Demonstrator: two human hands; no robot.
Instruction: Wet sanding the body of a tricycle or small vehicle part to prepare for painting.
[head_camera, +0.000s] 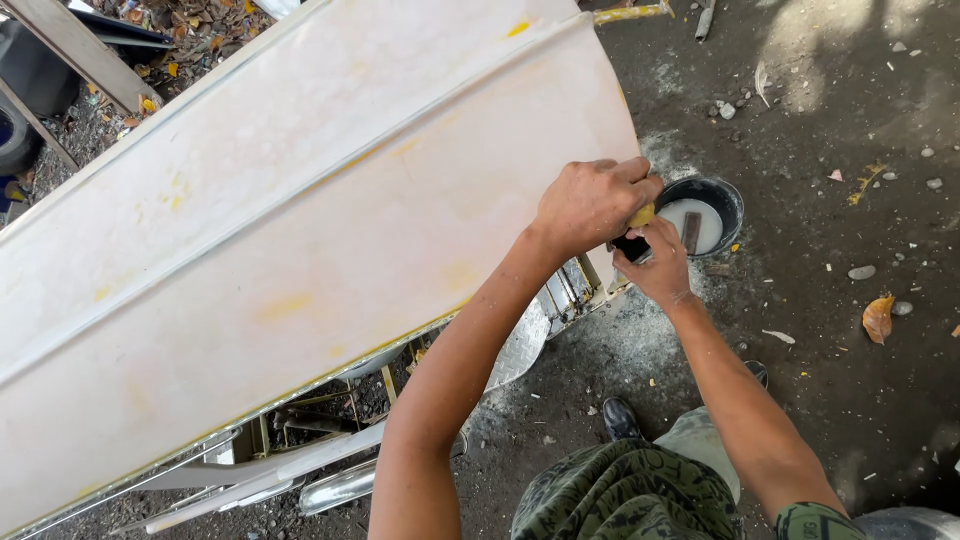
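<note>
Dark, gritty ground strewn with pebbles and dry leaves fills the right of the frame, where a black round tub of milky liquid (703, 212) stands. From the upper left slopes a long whitish sanded panel with yellow patches (300, 230). At its right edge the left hand (592, 203) is closed over a small yellow pad (642, 215), while the right hand (655, 265) just below pinches a small dark block (632, 247). Rubbing here likely goes best with the pad kept wet, flat, and pressure even along the edge
</note>
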